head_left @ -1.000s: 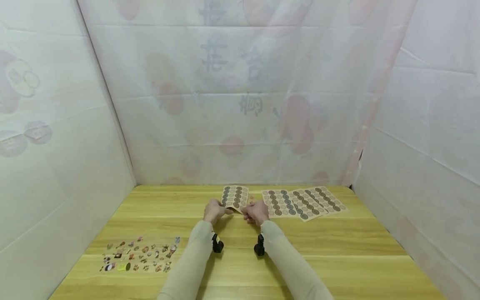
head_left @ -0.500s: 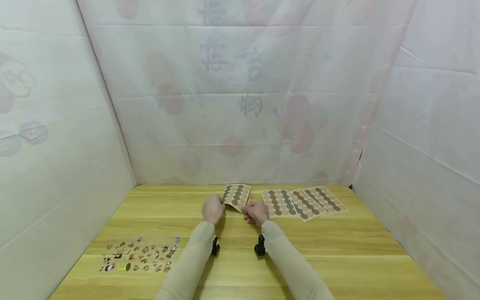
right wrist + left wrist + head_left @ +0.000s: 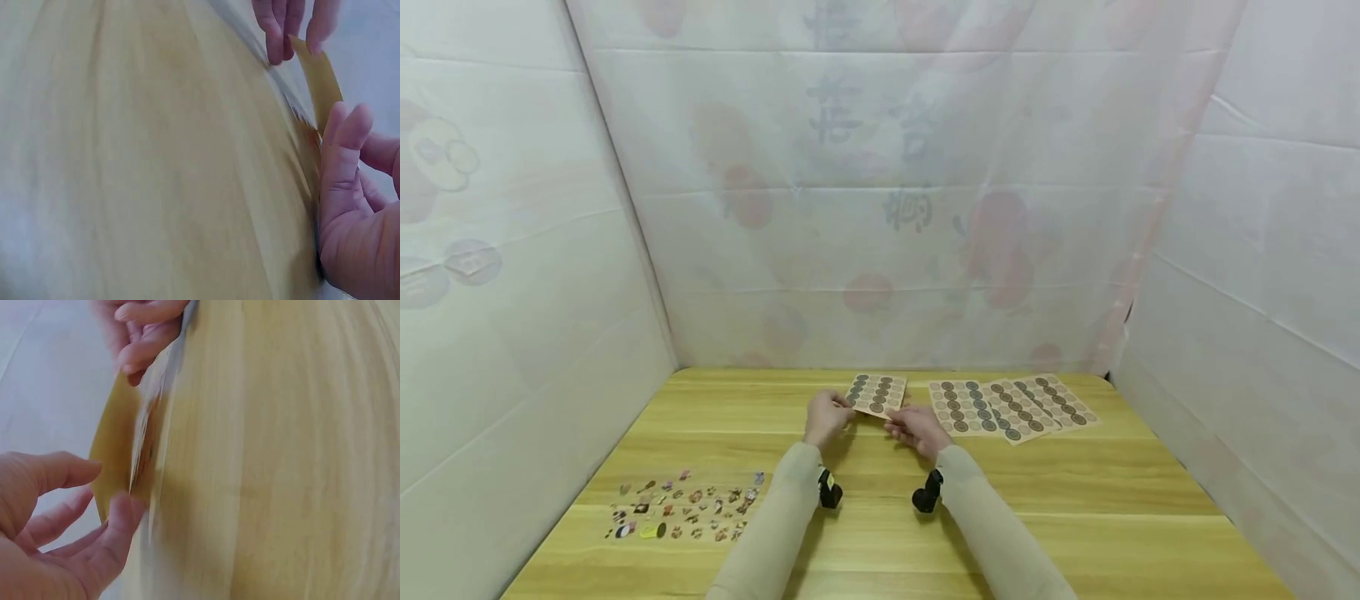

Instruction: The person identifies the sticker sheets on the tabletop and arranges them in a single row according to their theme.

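A kraft-brown sheet of round stickers (image 3: 877,394) lies near the table's back edge in the head view, its near edge raised. My left hand (image 3: 828,417) pinches the near left corner between thumb and fingers. At the near right corner, my right hand (image 3: 919,429) holds the sheet with its fingertips. From the left wrist, the plain tan sheet (image 3: 112,437) is seen edge-on, bowed between both hands, with my left hand (image 3: 69,531) in front. In the right wrist view the sheet (image 3: 322,81) runs between my right hand (image 3: 356,187) and the left fingers.
Three similar sticker sheets (image 3: 962,408) lie to the right, partly overlapping. Small reddish bits show beside the held sheet. A clear sheet of small colourful stickers (image 3: 685,508) lies at the front left. White printed cloth (image 3: 865,208) walls the table's back and sides.
The sheet's near edge has straightened from a curl, and the sheet has turned and shifted slightly right. My left hand has changed its hold at the corner. The head view has shifted a little.
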`<state>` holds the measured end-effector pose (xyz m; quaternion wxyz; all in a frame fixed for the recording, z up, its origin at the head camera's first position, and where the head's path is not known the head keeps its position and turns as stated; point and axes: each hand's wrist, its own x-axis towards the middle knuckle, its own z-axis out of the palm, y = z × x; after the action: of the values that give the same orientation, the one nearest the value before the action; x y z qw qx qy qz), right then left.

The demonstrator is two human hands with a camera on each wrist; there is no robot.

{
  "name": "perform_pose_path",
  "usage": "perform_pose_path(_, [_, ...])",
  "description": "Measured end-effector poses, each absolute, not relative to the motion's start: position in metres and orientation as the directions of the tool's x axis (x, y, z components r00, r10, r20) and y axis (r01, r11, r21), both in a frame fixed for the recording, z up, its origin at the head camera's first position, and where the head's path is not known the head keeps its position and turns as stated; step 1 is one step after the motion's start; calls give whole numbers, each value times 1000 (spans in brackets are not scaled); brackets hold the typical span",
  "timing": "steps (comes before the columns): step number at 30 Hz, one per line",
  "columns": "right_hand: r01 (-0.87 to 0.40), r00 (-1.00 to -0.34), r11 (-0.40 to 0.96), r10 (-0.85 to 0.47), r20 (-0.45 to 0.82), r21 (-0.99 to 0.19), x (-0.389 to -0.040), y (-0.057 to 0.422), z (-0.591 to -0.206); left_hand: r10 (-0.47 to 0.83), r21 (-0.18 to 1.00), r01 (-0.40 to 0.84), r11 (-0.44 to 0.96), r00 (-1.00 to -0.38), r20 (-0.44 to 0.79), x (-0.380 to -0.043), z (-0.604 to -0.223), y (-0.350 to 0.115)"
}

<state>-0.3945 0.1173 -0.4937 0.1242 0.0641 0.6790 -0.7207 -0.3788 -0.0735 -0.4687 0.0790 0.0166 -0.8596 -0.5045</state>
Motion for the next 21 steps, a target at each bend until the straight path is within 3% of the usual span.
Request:
perform_pose_path(12, [269, -958, -18, -112, -266, -963, -383, 125, -487, -66, 989, -69, 132, -996, -61, -379, -473, -88])
perform_pose_path(21, [238, -961, 11, -141, -237, -971, -370, 127, -476, 24, 988, -145, 52, -989, -146, -369, -464, -107])
